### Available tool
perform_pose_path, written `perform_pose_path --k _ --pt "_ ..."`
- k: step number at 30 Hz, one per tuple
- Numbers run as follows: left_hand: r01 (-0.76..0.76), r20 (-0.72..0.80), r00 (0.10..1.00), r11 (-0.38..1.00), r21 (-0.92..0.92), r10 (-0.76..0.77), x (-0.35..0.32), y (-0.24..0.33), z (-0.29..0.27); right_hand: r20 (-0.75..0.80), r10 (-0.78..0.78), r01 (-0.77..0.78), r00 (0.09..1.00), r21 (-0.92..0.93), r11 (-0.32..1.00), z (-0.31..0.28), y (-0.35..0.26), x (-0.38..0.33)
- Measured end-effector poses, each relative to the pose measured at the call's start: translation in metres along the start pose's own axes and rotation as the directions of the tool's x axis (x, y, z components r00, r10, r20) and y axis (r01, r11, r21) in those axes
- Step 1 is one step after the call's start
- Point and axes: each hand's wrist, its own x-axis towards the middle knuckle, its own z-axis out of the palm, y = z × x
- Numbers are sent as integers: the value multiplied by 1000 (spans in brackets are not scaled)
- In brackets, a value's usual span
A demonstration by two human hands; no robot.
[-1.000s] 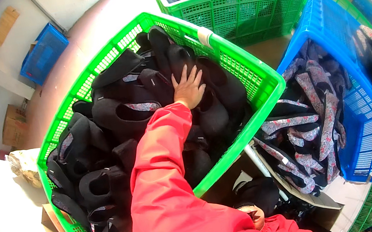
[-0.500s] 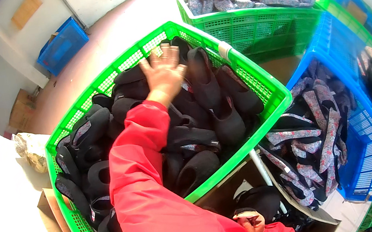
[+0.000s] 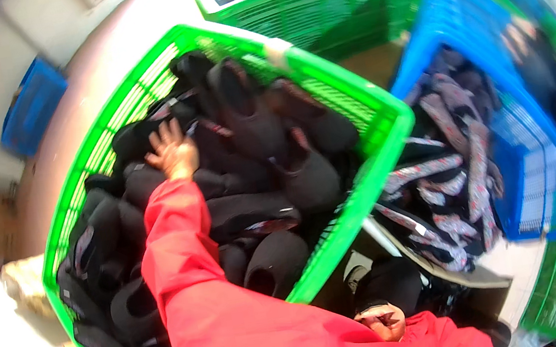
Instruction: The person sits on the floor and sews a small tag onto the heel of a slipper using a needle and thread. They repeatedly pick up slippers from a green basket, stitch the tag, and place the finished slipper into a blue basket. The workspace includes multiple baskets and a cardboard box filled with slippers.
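— Crates all over this floor: a green crate (image 3: 354, 98) right in front, a blue crate (image 3: 503, 158) beside it on the right, another green one (image 3: 317, 9) behind, and a blue bin (image 3: 33, 115) off by the wall.

— And the person in the red sleeve (image 3: 181, 256)?

— Reaching deep into the near green crate. The left hand (image 3: 171, 151) lies on the heap of black slippers (image 3: 256, 177), fingers spread and bent down over one near the far left side. It touches the pile, but I can't tell whether it has a proper hold on anything (the fingertips sink between the slippers).

— The other hand?

— The right hand (image 3: 384, 321) is low, close to the body, curled round a dark slipper (image 3: 388, 284) outside the crate, just past its near corner. Looks closed on it.

— So what stage, would you say?

— Picking, I'd judge: one slipper in the right, the left feeling for another. Next it needs the fingers to close round a single slipper and lift it free of its neighbours, which are packed tight. The blue crate holds patterned grey ones (image 3: 453, 166), well apart from the left hand.
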Motion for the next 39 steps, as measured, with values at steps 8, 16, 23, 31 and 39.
perform_pose_path --k 8,16,23,31,39 --pt "9 268 963 1000 27 -16 21 -43 11 169 -86 113 982 -158 981 -5 -47 4" --pt "-43 401 883 893 -448 243 14 63 -130 50 -19 21 999 -36 999 -21 -55 -35" --pt "-771 -258 601 465 -434 756 -148 160 -332 77 -74 69 994 70 995 -32 -67 -60" --pt "-819 -318 99 -104 -565 943 -346 304 -402 -133 67 -61 989 49 997 -86 -51 -129" --pt "-813 -399 42 -200 -546 916 -422 470 -373 -231 130 -127 964 30 991 -132 -26 -223"
